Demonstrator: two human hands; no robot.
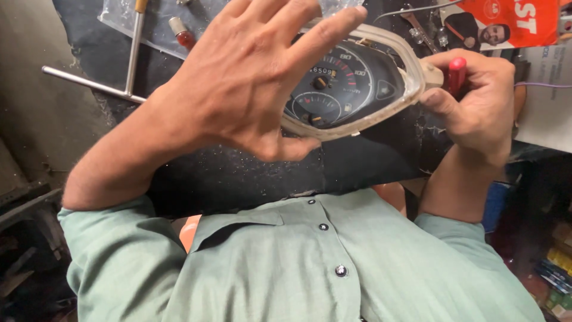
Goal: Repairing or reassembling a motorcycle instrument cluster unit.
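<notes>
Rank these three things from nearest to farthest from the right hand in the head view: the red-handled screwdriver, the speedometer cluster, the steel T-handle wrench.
1. Red-handled screwdriver: gripped inside the right hand.
2. Speedometer cluster: just beside that hand, in the middle of the view.
3. Steel T-handle wrench: far across, lying on the dark mat at the upper left edge.

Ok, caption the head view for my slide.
Left hand spread over a motorcycle speedometer cluster; right hand grips a red-handled screwdriver.
</notes>
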